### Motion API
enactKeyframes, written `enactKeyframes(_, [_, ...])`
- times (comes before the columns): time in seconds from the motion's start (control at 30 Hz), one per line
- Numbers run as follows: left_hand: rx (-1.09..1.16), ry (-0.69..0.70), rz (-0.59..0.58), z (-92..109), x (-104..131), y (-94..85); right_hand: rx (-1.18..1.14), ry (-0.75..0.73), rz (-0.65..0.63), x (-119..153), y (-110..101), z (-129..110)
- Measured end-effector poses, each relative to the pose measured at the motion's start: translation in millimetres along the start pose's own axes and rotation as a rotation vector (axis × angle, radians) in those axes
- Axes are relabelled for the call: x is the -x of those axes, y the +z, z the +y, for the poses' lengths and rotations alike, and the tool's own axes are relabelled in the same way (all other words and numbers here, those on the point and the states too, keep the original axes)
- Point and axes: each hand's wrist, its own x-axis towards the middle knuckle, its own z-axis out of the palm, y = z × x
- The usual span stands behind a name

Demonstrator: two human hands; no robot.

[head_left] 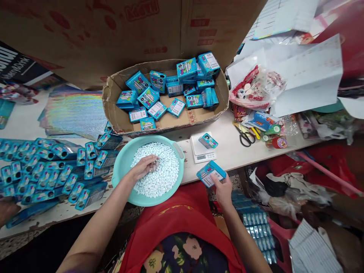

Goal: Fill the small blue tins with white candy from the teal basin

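A turquoise plastic basin [121,191] full of small white candies [156,185] stands at the table's front edge. My left hand [145,167] is down in it, fingers curled together around some of the candies; most of what they hold is hidden. To the right, my right hand [222,185] grips a blue printed candy box [206,174], tilted in front of the table edge. Another small blue box [208,140] rests on a white digital scale [196,146], just beyond the box in my right hand.
Behind the basin sits a cut-down cardboard box [167,125] with many blue boxes inside. Rows of blue boxes [65,170] with round openings cover the left side, near another person's hand [8,210]. Black scissors [247,137], tape rolls [280,142] and plastic bags lie to the right.
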Motion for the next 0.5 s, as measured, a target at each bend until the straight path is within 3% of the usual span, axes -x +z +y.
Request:
enactKeyframes(0.17, [-0.278,-0.027,0.060,3.0,-1.9,14.1,-0.034,0.024,-0.001,-7.4,-2.3,2.2])
enactKeyframes(0.27, [-0.279,-0.006,-0.032,23.1,3.7,32.5,-0.061,0.044,0.002,-10.7,-4.9,4.9])
enactKeyframes(0.37, [-0.365,0.106,-0.107,52.4,1.5,69.9,-0.083,0.059,0.007,-13.6,-7.6,8.0])
enactKeyframes(0.5, [-0.877,0.407,-0.154,84.7,-30.2,143.2,-0.122,0.067,-0.001,-18.0,-12.5,11.8])
